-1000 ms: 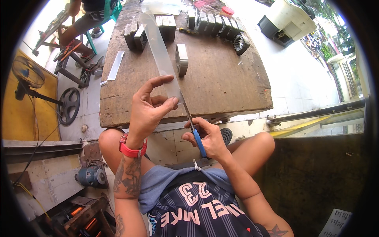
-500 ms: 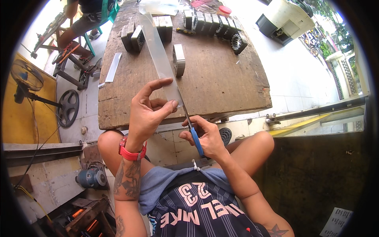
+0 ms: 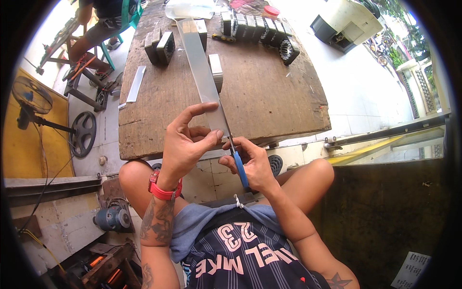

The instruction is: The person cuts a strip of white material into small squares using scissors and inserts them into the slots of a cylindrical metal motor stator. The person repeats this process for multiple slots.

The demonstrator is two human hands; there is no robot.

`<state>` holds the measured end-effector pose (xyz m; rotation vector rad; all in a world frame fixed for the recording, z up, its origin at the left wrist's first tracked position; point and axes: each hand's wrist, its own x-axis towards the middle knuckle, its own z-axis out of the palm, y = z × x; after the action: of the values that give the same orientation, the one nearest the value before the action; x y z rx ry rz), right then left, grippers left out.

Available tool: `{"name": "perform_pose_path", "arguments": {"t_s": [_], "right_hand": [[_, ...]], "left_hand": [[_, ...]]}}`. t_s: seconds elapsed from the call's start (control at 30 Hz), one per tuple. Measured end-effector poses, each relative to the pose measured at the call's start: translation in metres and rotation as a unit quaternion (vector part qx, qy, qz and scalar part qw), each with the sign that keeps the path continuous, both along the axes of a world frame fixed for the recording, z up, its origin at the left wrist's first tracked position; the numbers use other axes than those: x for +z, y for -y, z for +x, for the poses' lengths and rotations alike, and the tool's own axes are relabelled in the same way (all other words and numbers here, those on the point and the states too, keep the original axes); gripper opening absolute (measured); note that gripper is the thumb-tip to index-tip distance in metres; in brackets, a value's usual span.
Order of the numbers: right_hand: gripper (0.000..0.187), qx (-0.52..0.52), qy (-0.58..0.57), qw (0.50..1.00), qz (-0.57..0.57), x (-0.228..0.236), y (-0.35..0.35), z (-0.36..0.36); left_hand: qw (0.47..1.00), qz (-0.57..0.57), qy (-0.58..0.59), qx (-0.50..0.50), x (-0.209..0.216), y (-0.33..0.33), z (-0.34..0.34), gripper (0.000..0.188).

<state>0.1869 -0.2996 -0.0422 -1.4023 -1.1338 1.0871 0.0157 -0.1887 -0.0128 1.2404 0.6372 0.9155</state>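
We have the pale translucent strip [image 3: 197,62] near the centre of the frame, its long axis running from the upper centre down to our hands, the far end leaning left. Our left hand [image 3: 191,138] is the nearer one: its grip pinches the strip's lower end between thumb and fingers, so nearly all its length lies up-frame from that grip. Our right hand [image 3: 253,166], lower and to the right, grasps the blue-handled scissors [image 3: 240,169], whose blades point up along the strip's right edge, close to parallel with it. The blades are thin in this view, so we cannot quite tell whether they have bitten into that edge.

Beneath is a worn wooden worktop [image 3: 269,101]. A lone metal block [image 3: 215,72] stands partly behind the strip; a row of toothed metal cores [image 3: 255,29] lines the upper right of the worktop, and a short pale strip [image 3: 136,84] lies at its left. In the room, we see a fan [image 3: 32,95] at the left of the frame and another person [image 3: 110,29] at upper left.
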Motion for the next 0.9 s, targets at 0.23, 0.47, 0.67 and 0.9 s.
{"name": "perform_pose_path", "arguments": {"t_s": [0.23,0.47,0.67,0.9], "right_hand": [[0.039,0.006,-0.019,1.000,-0.019,-0.001,0.003,0.002],[0.039,0.042,0.036,0.998,-0.027,-0.005,0.005,-0.006],[0.039,0.031,0.048,0.998,0.016,-0.002,0.004,-0.010],[0.039,0.043,0.031,0.998,-0.017,0.000,0.004,-0.008]], "left_hand": [[0.999,0.025,0.027,0.017,0.007,-0.001,0.004,0.058],[0.996,0.055,-0.041,0.054,0.013,-0.049,-0.013,0.063],[0.999,0.041,0.023,0.022,0.008,-0.037,-0.019,0.061],[0.998,0.052,-0.006,0.025,0.009,-0.034,-0.018,0.061]]}}
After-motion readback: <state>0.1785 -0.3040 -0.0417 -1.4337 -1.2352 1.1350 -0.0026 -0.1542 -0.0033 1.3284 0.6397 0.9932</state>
